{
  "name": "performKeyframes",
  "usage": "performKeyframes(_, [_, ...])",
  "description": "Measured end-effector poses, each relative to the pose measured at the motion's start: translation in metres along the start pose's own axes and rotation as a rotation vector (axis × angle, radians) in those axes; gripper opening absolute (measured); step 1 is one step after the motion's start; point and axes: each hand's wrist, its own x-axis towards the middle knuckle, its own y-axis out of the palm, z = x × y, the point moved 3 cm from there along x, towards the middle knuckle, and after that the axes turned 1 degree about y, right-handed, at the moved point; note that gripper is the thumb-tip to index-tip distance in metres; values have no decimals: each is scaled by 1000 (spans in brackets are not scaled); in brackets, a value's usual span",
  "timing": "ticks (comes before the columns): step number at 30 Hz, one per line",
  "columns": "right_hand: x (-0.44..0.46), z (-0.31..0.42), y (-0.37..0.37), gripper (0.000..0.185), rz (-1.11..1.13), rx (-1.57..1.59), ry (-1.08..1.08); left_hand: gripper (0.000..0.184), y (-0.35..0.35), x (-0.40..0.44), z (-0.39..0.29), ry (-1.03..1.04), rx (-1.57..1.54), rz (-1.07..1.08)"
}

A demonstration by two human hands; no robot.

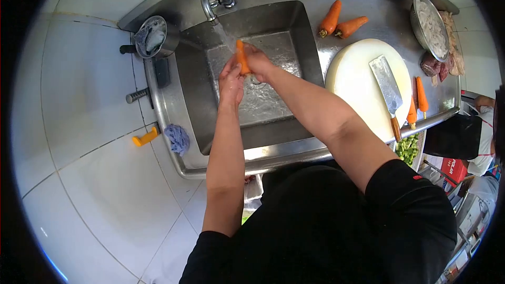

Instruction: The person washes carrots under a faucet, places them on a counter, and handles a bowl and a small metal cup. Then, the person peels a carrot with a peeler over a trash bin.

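A carrot (242, 59) is held over the steel sink (286, 134), close to the water running from the faucet (209, 8). My left hand (230, 82) is closed around its lower end. My right hand (256, 62) grips the same carrot from the right side, with its fingers partly hidden behind it. Water splashes across the sink floor below both hands. To the right of the sink, two carrots (330, 18) lie on the steel counter near the back. A cleaver (387, 85) with a wooden handle rests on the round white cutting board (352, 94).
Two more carrots (422, 94) lie right of the board. A metal bowl (418, 23) of pale strips stands beside dark red meat (430, 66). A metal pot (171, 39) and a blue cloth (177, 139) sit at the left edge. Another person (463, 131) stands at far right.
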Motion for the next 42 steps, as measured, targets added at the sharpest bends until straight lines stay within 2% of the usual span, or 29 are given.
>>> performKeyframes(1, [-3, 6, 1, 49, 12, 134, 90, 37, -5, 1, 2, 0, 4, 1])
performKeyframes(2, [-2, 8, -1, 49, 13, 138, 87, 34, -12, 3, 5, -32, 0, -66])
performKeyframes(4, [2, 3, -2, 41, 42, 272, 297, 31, -20, 8, 12, -61, -6, -129])
performKeyframes(8, [2, -7, 7, 36, 150, 131, 218, 30, -17, 7, 11, -31, -15, -262])
performKeyframes(10, [20, -16, 9, 39, -27, -106, -154, 31, -8, 1, 4, -39, -52, -300])
performKeyframes(11, [26, -16, 6, 39, -32, -103, -155, 33, -3, -3, 1, -43, -31, -258])
performKeyframes(13, [27, -11, 5, 37, 16, 136, 110, 35, 9, -12, -3, -53, -6, -209])
performKeyframes(14, [26, -6, 4, 37, 10, 140, 107, 37, 16, -17, -4, -30, 80, -200])
performKeyframes(16, [23, 2, -2, 40, -60, -179, 132, 39, 17, -19, -1, -10, 167, -183])
performKeyframes(17, [17, 2, -3, 40, -68, -178, 129, 47, 12, -15, 3, 29, 209, -133])
performKeyframes(18, [1, 9, 2, 44, -88, -353, 40, 55, 7, -12, 7, 70, 250, -81])
performKeyframes(19, [-7, 13, 3, 49, -108, -530, -50, 55, 3, -8, 10, 68, 248, -72])
performKeyframes(22, [-12, 14, 1, 52, -129, -590, -103, 57, 3, -10, 13, 134, 425, -115])
performKeyframes(23, [-10, 16, -2, 52, -133, -584, -103, 55, 5, -13, 14, 121, 414, -98])
performKeyframes(25, [-11, 24, -2, 53, -74, -370, 121, 54, 5, -19, 15, 108, 415, -84])
performKeyframes(26, [-9, 27, -1, 53, -71, -363, 120, 53, 5, -22, 17, 120, 415, -81])
performKeyframes(28, [0, 14, -3, 48, -71, 170, 364, 52, 11, -30, 10, 133, 420, -78])
performKeyframes(29, [3, 8, -4, 48, -69, 173, 362, 52, 11, -34, 8, 3, 358, -106])
performKeyframes(30, [3, 7, -4, 47, -67, 179, 250, 52, 12, -37, 7, -124, 294, -133])
performKeyframes(31, [4, 9, -5, 46, -65, 183, 135, 52, 8, -35, 7, -120, 294, -132])
performKeyframes(32, [0, 5, -9, 46, -63, 182, 131, 50, 1, -31, 7, -117, 156, -102])
performKeyframes(33, [-24, 19, -10, 43, -123, -179, 83, 48, -5, -24, 7, -115, 18, -67])
performKeyframes(34, [-39, 31, -14, 41, -189, -539, 35, 48, -12, -18, 7, -115, 16, -56])
performKeyframes(35, [12, -25, -33, 37, -180, -573, -298, 44, -18, -12, 7, -149, -78, -84])
performKeyframes(36, [-2, -12, -36, 37, -196, -575, -300, 40, -25, -5, 10, -187, -171, -112])
performKeyframes(38, [-45, 19, -37, 33, -189, -759, -8, 33, -32, 6, 16, -199, -256, -154])
performKeyframes(40, [-55, 15, -51, 33, -195, -769, -33, 33, -29, 1, 20, -312, -168, -228])
performKeyframes(42, [-89, 33, -64, 35, -365, -865, -604, 33, -14, -10, 24, -340, -75, -223])
